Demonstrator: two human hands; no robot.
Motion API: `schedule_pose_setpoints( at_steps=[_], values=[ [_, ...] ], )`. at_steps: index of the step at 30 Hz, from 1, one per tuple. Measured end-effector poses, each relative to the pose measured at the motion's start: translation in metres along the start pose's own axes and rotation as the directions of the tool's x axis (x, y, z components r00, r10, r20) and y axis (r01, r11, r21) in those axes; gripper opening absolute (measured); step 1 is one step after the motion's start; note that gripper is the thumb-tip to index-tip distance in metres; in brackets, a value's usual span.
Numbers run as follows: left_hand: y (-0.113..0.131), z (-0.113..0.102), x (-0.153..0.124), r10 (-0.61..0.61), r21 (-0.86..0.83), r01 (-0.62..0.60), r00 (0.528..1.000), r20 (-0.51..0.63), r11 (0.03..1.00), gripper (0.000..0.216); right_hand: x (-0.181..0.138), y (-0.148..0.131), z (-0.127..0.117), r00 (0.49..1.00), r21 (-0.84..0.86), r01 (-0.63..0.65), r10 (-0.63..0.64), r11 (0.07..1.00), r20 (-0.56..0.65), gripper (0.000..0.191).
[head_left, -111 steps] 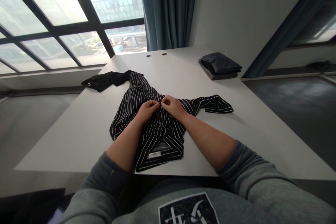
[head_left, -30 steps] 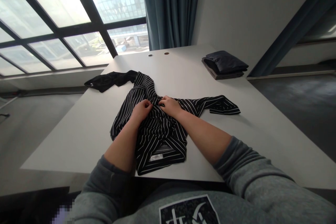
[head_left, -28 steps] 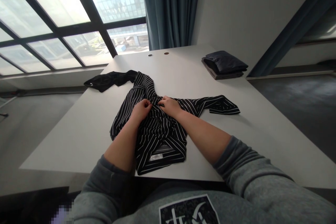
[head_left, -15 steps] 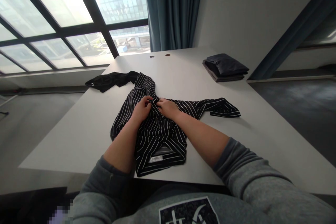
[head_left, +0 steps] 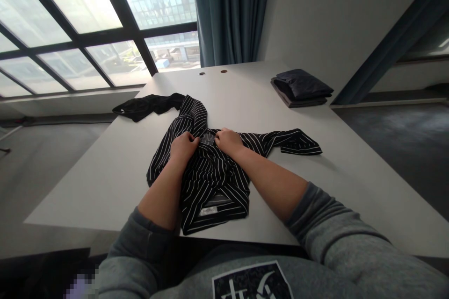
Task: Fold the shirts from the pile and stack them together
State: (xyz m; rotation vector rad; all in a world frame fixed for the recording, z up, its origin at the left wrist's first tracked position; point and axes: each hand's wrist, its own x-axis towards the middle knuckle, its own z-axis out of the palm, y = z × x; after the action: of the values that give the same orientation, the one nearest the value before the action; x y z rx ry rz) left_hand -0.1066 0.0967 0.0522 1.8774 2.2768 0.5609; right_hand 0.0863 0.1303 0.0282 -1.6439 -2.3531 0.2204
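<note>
Both hands are on the garment and both are closed. Your left hand is curled, fingers pinched onto the cloth of the striped shirt near its middle. Your right hand grips the same cloth just beside it. Between them a small dark patch of the shirt is held taut.

Progress, judged from how things lie: early. The shirt sits bunched and creased at the near middle of the tabletop. One sleeve is stretched out to your right and the other runs off to the far left. There it meets a plain black garment; whether the two touch or overlap I cannot tell. No clean fold shows anywhere on the shirt, so smoothing and folding appear outstanding. A white label lies exposed near the edge closest to you.

Completed work appears limited to a folded dark stack at the far right of the tabletop, well apart from the shirt.
</note>
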Motion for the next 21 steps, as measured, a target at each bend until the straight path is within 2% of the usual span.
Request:
schedule_pose_setpoints(
  at_steps=[4, 9, 15, 18, 21],
  values=[
    [0.000, -0.006, 0.000, -0.019, 0.099, 0.014, 0.998, 0.055, 0.995, 0.037, -0.001, 0.000, -0.002, 0.999, -0.022, -0.035, 0.035, 0.999, -0.006, 0.032],
    [-0.004, -0.003, 0.001, -0.020, 0.171, -0.001, 0.992, 0.122, 0.985, 0.022, -0.003, -0.004, -0.005, 0.997, -0.044, -0.072, 0.073, 0.996, 0.021, 0.029],
    [-0.007, 0.002, 0.001, 0.025, 0.129, -0.048, 0.984, 0.178, 0.990, 0.030, -0.002, -0.005, -0.002, 0.991, -0.020, -0.111, 0.112, 0.994, 0.074, 0.029],
    [-0.002, 0.001, -0.001, 0.064, 0.025, -0.068, 0.990, 0.126, 0.997, 0.027, -0.003, -0.003, -0.003, 0.995, 0.005, -0.063, 0.063, 0.998, 0.076, 0.026],
    [0.003, 0.000, -0.003, 0.093, -0.147, -0.091, 0.996, 0.006, 0.985, 0.019, -0.006, -0.002, -0.008, 1.000, 0.067, -0.014, 0.016, 0.998, -0.020, 0.025]
  ],
)
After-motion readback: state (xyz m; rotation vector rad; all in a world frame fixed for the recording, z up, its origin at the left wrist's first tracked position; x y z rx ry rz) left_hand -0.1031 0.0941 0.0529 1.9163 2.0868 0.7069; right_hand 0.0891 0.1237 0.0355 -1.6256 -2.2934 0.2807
